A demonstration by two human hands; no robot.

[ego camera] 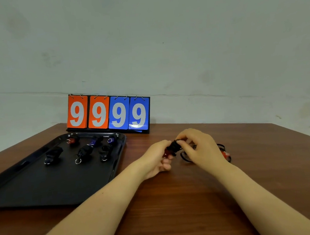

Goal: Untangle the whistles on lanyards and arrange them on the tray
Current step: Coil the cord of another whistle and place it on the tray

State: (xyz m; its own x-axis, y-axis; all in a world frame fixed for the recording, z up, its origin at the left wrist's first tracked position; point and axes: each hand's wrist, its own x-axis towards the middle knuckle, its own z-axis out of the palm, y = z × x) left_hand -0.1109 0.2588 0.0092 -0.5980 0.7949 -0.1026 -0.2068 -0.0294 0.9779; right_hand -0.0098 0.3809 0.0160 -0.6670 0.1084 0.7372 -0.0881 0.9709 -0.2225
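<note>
Risk with the bundle: the left hand (157, 159) and right hand (200, 147) both grip one red whistle (166, 154) with a black cord (174, 146) bunched round it, held just above the tabletop (176, 199); if the right-hand fingers let the wound cord slacken, I'd expect it to spring loose and need redoing
Risk with the loose cord: a black loop (184, 157) trails on the wood under the right hand; I cannot tell whether it belongs to the held whistle or to the other one; a quick lift toward the tray (44, 187) could drag both along
Risk on the tray: six bundles sit close together at its far end; setting a new one among them carelessly could knock a ring or cord into a neighbour and tangle them again
Left hand: fingers curled under the whistle, holding it
Right hand: fingertips pinching the top of the cord wad
Held whistle: glossy dark red, mostly hidden by fingers and cord
Second whistle (226, 155): red, lying on the tabletop just right of the right wrist, its cord not yet gathered
Tray bundles: dark cord wads in two rough rows; one red whistle (72, 140) and bluish ones at the back, small metal rings showing in front
Scoreboard (109, 114): stands behind the tray, all nines; well clear of the work
</note>
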